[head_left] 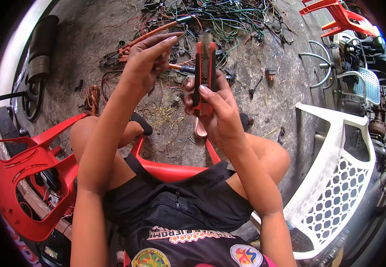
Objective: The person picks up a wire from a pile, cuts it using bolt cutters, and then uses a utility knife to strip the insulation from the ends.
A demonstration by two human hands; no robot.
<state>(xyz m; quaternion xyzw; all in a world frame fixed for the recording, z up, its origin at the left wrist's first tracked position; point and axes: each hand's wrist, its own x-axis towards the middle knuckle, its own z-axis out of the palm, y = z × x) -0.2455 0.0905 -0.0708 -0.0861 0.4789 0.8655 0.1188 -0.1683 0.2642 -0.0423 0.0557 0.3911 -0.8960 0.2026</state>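
Observation:
My right hand (217, 98) is wrapped around a red and black utility knife (205, 73), held upright with the thumb on its front. The grey-brown tip of the knife is blurred. To its left, my left hand (150, 55) is raised with its index finger stretched out toward the knife, apart from it, and nothing shows in it. On the floor behind the left hand lies a long-handled red bolt cutter (150, 34), partly hidden by that hand.
A tangled heap of wires (228, 20) covers the far floor, with yellow wire scraps (162, 115) nearer me. A red chair (28, 173) stands at left, a white chair (331, 196) at right. A dark cylinder (42, 49) is at far left, another red chair (342, 20) at upper right.

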